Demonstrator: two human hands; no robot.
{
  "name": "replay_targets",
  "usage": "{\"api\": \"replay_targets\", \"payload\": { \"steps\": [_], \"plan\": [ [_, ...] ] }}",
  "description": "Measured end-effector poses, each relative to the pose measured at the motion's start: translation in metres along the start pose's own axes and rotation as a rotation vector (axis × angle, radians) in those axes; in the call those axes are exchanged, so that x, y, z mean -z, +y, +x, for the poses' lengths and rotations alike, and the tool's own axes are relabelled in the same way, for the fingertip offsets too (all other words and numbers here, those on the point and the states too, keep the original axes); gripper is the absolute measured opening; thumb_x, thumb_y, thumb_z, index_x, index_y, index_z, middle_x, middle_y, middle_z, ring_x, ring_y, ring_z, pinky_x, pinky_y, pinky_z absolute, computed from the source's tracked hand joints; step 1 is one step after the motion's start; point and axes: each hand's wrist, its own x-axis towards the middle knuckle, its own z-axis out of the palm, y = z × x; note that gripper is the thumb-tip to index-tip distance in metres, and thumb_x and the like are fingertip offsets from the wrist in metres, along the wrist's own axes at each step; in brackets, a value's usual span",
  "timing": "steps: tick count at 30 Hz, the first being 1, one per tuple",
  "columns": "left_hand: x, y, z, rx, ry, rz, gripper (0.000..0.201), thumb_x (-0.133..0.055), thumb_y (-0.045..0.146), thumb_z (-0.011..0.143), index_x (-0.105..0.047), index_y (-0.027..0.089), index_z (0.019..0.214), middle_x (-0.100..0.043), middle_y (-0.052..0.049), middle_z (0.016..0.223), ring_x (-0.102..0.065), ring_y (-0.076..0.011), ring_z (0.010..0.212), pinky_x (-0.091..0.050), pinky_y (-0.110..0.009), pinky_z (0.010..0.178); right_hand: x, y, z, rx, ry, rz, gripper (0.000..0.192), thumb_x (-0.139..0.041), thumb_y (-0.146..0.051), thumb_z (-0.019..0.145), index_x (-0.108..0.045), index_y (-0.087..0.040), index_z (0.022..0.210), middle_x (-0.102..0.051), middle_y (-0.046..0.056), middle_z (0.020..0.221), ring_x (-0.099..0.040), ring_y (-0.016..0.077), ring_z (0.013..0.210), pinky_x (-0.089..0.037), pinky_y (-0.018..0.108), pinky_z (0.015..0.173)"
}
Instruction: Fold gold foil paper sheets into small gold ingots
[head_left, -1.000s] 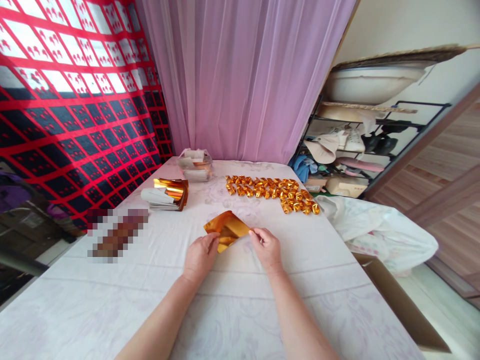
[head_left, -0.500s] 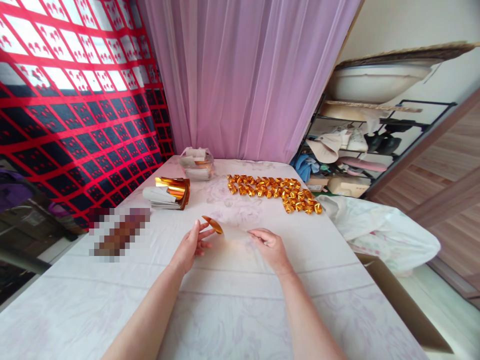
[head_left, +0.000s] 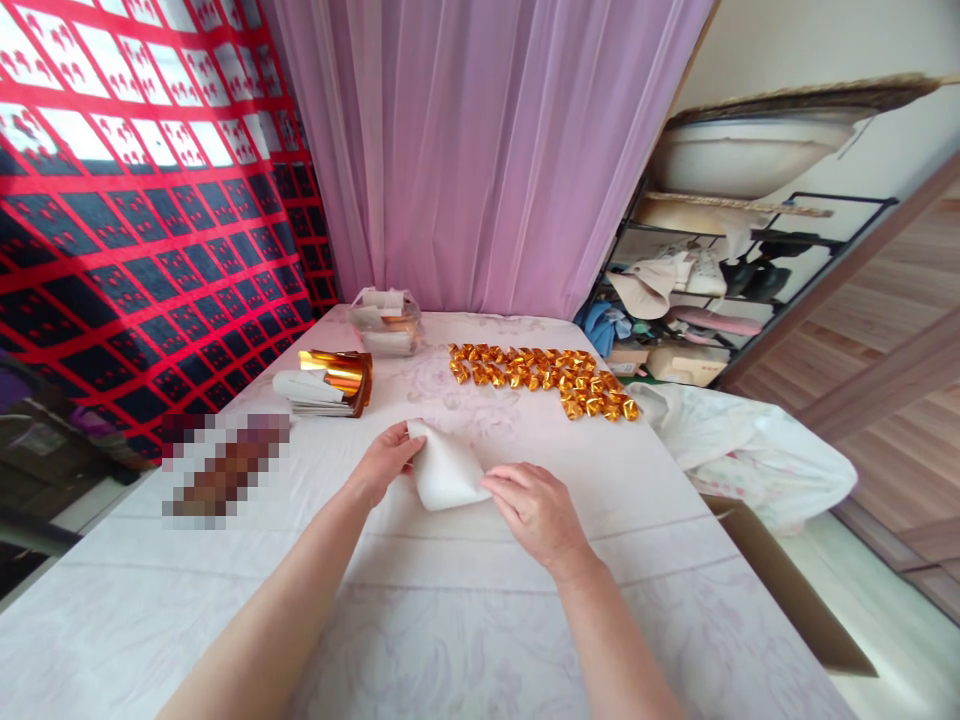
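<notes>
A sheet of foil paper [head_left: 448,470], its white side facing me, is held bent between my two hands above the table. My left hand [head_left: 386,460] pinches its upper left corner between thumb and fingers. The right-hand corner is gripped by the closed fingertips of my right hand [head_left: 536,510]. Beyond them lie rows of folded gold paper pieces [head_left: 525,368] at the back right. To the left stands a stack of gold and white foil sheets [head_left: 330,385], partly curled.
A clear plastic bag with paper packs [head_left: 386,322] sits at the table's back edge, before a purple curtain [head_left: 480,150]. Right of the table are a loaded shelf rack [head_left: 697,240], a white plastic cover [head_left: 757,455] and an open cardboard box [head_left: 795,590]. A blurred-out patch covers the left side.
The sheet has turned so its white side now faces me and it curves upward. My left hand has closed on its corner; my right hand has rolled over, back upward.
</notes>
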Motion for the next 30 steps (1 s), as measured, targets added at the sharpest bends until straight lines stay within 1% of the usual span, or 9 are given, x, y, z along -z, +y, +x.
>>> {"api": "replay_targets", "payload": {
  "steps": [7, 10, 13, 14, 16, 17, 19, 22, 30],
  "plan": [
    [-0.011, -0.025, 0.006, -0.025, 0.060, 0.303, 0.073, -0.065, 0.034, 0.079, -0.039, 0.019, 0.146, -0.070, -0.008, 0.103, -0.063, -0.0153, 0.068, -0.049, -0.025, 0.059, -0.009, 0.001, -0.016, -0.025, -0.051, -0.032, 0.030, -0.053, -0.009, 0.086, -0.073, -0.029, 0.098, -0.073, 0.003, 0.097, -0.066, 0.0160, 0.084, -0.049, 0.026, 0.078],
    [-0.007, -0.026, 0.004, -0.097, 0.114, 0.458, 0.068, -0.064, 0.026, 0.079, -0.043, 0.019, 0.144, -0.065, -0.013, 0.121, -0.067, -0.0194, 0.082, -0.052, -0.033, 0.077, -0.014, 0.000, -0.017, -0.019, -0.092, -0.031, 0.030, -0.053, -0.010, 0.086, -0.073, -0.029, 0.099, -0.073, 0.002, 0.097, -0.065, 0.0156, 0.085, -0.049, 0.025, 0.078],
    [-0.004, -0.019, -0.004, -0.207, 0.129, 0.577, 0.054, -0.063, 0.020, 0.077, -0.058, 0.020, 0.132, -0.048, -0.015, 0.145, -0.065, -0.0248, 0.102, -0.046, -0.042, 0.098, -0.018, -0.003, -0.017, -0.015, -0.121, -0.023, 0.029, -0.055, -0.009, 0.085, -0.073, -0.029, 0.098, -0.072, 0.002, 0.095, -0.065, 0.0154, 0.085, -0.049, 0.025, 0.077],
    [-0.004, -0.017, -0.008, -0.256, 0.110, 0.608, 0.047, -0.062, 0.020, 0.078, -0.064, 0.022, 0.125, -0.044, -0.012, 0.149, -0.061, -0.0262, 0.112, -0.042, -0.043, 0.104, -0.020, -0.005, -0.017, -0.017, -0.126, -0.019, 0.029, -0.056, -0.008, 0.084, -0.073, -0.028, 0.097, -0.072, 0.002, 0.094, -0.065, 0.0155, 0.085, -0.049, 0.025, 0.077],
    [-0.005, -0.014, -0.017, -0.372, 0.018, 0.675, 0.031, -0.062, 0.023, 0.082, -0.072, 0.027, 0.110, -0.050, -0.005, 0.146, -0.051, -0.0271, 0.128, -0.035, -0.043, 0.111, -0.021, -0.007, -0.017, -0.017, -0.127, -0.010, 0.029, -0.058, -0.007, 0.082, -0.073, -0.027, 0.095, -0.071, 0.002, 0.095, -0.064, 0.0160, 0.086, -0.049, 0.026, 0.077],
    [-0.005, -0.013, -0.021, -0.486, -0.071, 0.781, 0.028, -0.059, 0.026, 0.086, -0.072, 0.028, 0.111, -0.055, -0.005, 0.142, -0.045, -0.0287, 0.134, -0.031, -0.047, 0.112, -0.022, -0.009, -0.017, -0.013, -0.120, -0.004, 0.029, -0.058, -0.006, 0.082, -0.073, -0.027, 0.095, -0.070, 0.003, 0.096, -0.064, 0.0164, 0.087, -0.050, 0.026, 0.078],
    [-0.007, -0.015, -0.027, -0.582, -0.210, 0.906, 0.030, -0.052, 0.031, 0.092, -0.069, 0.031, 0.117, -0.059, -0.005, 0.137, -0.042, -0.0289, 0.137, -0.025, -0.055, 0.114, -0.023, -0.012, -0.017, 0.007, -0.098, 0.016, 0.028, -0.059, -0.005, 0.080, -0.073, -0.026, 0.093, -0.070, 0.004, 0.100, -0.064, 0.0177, 0.090, -0.050, 0.029, 0.081],
    [-0.007, -0.019, -0.033, -0.551, -0.323, 0.942, 0.035, -0.045, 0.034, 0.097, -0.064, 0.030, 0.125, -0.059, -0.006, 0.138, -0.043, -0.0265, 0.137, -0.018, -0.057, 0.115, -0.023, -0.015, -0.018, 0.032, -0.093, 0.063, 0.028, -0.061, -0.004, 0.077, -0.073, -0.026, 0.089, -0.070, 0.004, 0.103, -0.063, 0.0194, 0.095, -0.050, 0.032, 0.085],
    [-0.006, -0.018, -0.048, -0.535, -0.458, 0.834, 0.036, -0.040, 0.035, 0.099, -0.062, 0.031, 0.127, -0.058, -0.005, 0.139, -0.041, -0.0238, 0.139, -0.016, -0.053, 0.117, -0.014, -0.013, -0.020, -0.074, -0.051, 0.327, 0.024, -0.054, -0.008, 0.076, -0.069, -0.025, 0.085, -0.072, 0.003, 0.104, -0.066, 0.0175, 0.098, -0.051, 0.032, 0.088]
  ]
}}
